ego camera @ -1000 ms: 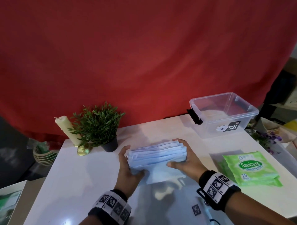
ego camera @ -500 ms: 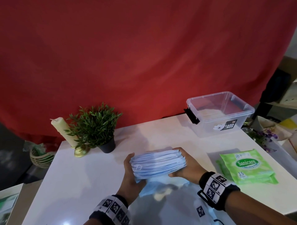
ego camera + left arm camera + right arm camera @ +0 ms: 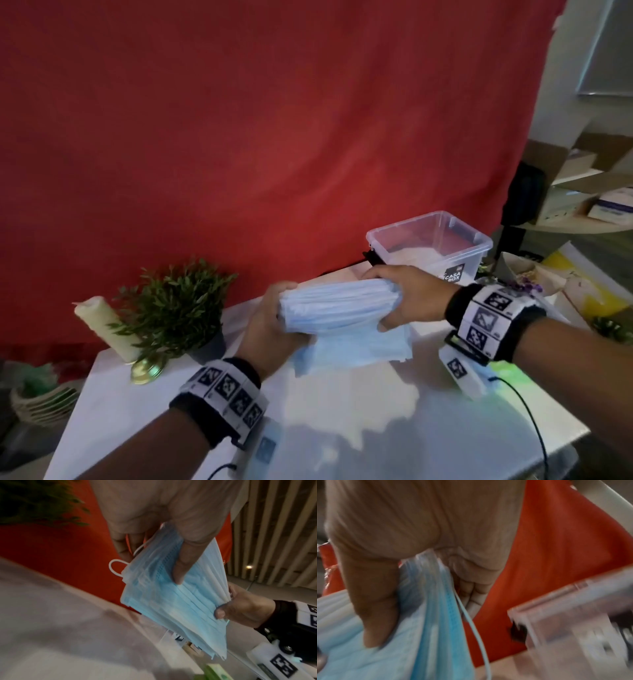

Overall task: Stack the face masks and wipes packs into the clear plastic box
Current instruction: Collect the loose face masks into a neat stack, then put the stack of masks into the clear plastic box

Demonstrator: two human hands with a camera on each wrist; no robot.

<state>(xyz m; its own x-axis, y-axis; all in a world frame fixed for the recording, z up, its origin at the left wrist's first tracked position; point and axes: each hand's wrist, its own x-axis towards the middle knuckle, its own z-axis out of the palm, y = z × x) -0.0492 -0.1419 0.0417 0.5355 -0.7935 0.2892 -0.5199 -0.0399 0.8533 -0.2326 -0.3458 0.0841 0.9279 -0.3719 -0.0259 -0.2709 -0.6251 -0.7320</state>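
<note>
A stack of light blue face masks [image 3: 337, 308] is held in the air above the white table [image 3: 137, 404], its lower layers sagging. My left hand [image 3: 270, 318] grips its left end, thumb across the masks [image 3: 173, 601]. My right hand [image 3: 407, 298] grips the right end, thumb under and fingers over the masks [image 3: 426, 622]. The clear plastic box [image 3: 431, 245] stands open at the table's far right, just behind my right hand, blurred in the right wrist view as the box [image 3: 573, 615]. A corner of the green wipes pack [image 3: 217, 672] shows below the masks; my right forearm hides most of it in the head view.
A potted green plant [image 3: 174, 308] and a cream candle [image 3: 102, 325] on a brass holder stand at the table's far left. A red cloth backdrop [image 3: 274, 137] hangs behind. Cardboard boxes and clutter [image 3: 589, 192] lie beyond the right edge. A stack of baskets [image 3: 41, 401] sits low left.
Both hands have lifted the mask stack higher off the table and carried it to the right, toward the clear box. The wipes pack is now hidden behind my right forearm.
</note>
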